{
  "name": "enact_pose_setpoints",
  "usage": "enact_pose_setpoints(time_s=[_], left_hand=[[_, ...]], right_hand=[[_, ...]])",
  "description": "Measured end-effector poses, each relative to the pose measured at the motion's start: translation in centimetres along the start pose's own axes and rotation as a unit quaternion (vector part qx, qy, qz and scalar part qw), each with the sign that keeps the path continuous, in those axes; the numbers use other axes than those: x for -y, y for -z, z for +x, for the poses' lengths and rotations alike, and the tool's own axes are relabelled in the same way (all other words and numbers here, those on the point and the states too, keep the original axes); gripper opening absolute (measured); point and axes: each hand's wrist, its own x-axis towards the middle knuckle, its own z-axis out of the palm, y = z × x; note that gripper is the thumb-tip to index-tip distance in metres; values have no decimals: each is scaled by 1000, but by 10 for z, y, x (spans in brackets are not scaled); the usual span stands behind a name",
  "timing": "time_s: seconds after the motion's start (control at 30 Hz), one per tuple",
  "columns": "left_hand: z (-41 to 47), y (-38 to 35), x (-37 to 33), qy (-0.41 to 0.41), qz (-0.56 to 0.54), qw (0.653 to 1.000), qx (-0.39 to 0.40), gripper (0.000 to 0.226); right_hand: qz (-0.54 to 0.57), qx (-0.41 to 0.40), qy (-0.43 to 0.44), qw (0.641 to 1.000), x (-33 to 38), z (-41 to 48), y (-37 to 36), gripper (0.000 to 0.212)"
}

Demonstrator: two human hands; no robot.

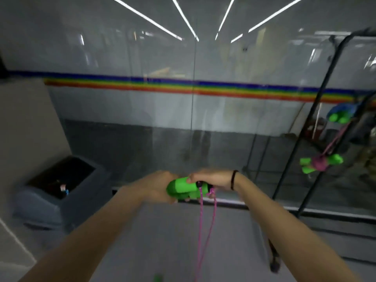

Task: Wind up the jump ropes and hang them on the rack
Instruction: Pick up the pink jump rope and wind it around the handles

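Both my hands meet at the centre of the view around the two green handles (182,188) of a jump rope. My left hand (157,187) grips the handles from the left, and my right hand (211,181) holds their right ends where the cord comes out. Two strands of pink cord (205,224) hang straight down from the handles to the bottom edge. At the right stands a black metal rack (317,143). A wound rope with green handles and pink cord (320,162) hangs on it, and another bundle with green handles (338,115) hangs higher up.
A glass wall with a rainbow stripe (183,87) runs across in front of me. A grey bin with a dark opening (59,181) stands on the floor at the left. A small green object (157,277) lies on the grey floor at the bottom edge.
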Motion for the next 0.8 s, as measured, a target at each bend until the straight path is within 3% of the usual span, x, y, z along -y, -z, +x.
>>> enact_pose_setpoints(time_s=[0.07,0.1,0.27,0.37,0.43,0.5,0.6,0.8], left_hand=[[-9,44,-19,-1,-8,999,-45,25],[-15,63,-27,2,-6,998,-65,25],[-48,136,-45,21,-34,989,-141,19],[-63,150,-50,17,-105,983,-150,14],[-65,150,-51,10,-150,980,-129,12],[-63,147,-52,1,-178,979,-100,20],[-60,142,-55,-13,-223,973,-59,21],[-59,133,-50,-41,-400,913,71,44]], right_hand=[[12,-11,-1,1000,29,-18,23,80],[12,-17,6,1000,45,-28,31,82],[72,-73,139,985,117,-78,39,49],[96,-230,216,944,133,-90,25,40],[29,-336,257,906,134,-89,13,27],[-42,-385,272,881,138,-88,5,28],[-26,-383,268,883,142,-87,6,32],[23,-405,259,877,144,-82,11,35]])
